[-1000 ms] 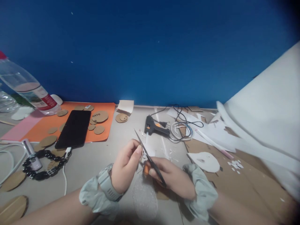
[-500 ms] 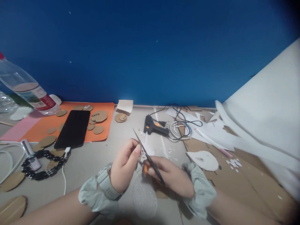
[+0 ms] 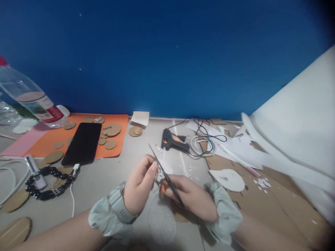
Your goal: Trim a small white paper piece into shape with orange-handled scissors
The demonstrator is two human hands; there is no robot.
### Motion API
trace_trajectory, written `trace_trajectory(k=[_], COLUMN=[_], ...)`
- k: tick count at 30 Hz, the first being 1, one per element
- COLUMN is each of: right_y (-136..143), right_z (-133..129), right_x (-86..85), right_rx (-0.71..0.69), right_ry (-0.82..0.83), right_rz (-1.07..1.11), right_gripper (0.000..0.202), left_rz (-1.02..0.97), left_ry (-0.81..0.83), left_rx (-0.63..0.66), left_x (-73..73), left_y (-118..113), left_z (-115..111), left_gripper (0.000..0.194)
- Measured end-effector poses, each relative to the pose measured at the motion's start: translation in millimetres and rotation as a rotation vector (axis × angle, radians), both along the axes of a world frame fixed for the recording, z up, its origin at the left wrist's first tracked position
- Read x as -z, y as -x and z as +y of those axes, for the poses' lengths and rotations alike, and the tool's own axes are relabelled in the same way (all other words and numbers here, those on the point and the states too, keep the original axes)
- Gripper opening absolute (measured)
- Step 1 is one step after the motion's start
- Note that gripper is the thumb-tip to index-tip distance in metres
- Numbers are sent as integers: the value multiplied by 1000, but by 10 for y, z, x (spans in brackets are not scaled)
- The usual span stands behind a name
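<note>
My right hand is closed on a long dark pointed tool, perhaps a blade or scissors, with an orange part showing under the fingers. The tool's tip points up and away, past my left fingertips. My left hand is closed, thumb against fingers, beside the tool; a small pale piece seems to be pinched there, too small to make out. Below both hands lies a translucent whitish oval on the grey table.
A black glue gun and coiled cables lie beyond my hands. To the left are a phone, cardboard discs, a beaded bracelet and a bottle. Cardboard and a white cutout lie right.
The view has shifted very slightly, moving the surroundings a little to the right. Both hands and the dark tool keep nearly the same pose.
</note>
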State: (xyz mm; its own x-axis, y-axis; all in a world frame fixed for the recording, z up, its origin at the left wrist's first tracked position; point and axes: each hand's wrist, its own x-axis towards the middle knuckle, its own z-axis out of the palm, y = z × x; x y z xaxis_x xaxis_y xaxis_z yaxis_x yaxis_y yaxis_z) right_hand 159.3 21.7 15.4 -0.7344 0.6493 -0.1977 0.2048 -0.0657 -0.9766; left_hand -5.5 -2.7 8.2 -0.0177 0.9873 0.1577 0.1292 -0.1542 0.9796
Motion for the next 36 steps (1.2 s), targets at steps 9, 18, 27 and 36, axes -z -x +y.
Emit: trace_trajectory(k=[9, 18, 27, 36], right_y=[41, 44, 55, 86], right_z=[-30, -26, -9, 18], right_x=[8, 57, -35, -28], right_rx=[98, 531, 490, 523], right_ry=[146, 217, 211, 345], right_rz=[15, 296, 206, 241], right_gripper=[29, 30, 32, 36], left_rz=[-5, 208, 285, 233], left_ry=[25, 55, 40, 46], left_rx=[3, 203, 214, 217], left_x=[-8, -9, -5, 17], left_y=[-3, -22, -41, -48], left_z=[-19, -46, -55, -25], left_gripper=[25, 21, 20, 22])
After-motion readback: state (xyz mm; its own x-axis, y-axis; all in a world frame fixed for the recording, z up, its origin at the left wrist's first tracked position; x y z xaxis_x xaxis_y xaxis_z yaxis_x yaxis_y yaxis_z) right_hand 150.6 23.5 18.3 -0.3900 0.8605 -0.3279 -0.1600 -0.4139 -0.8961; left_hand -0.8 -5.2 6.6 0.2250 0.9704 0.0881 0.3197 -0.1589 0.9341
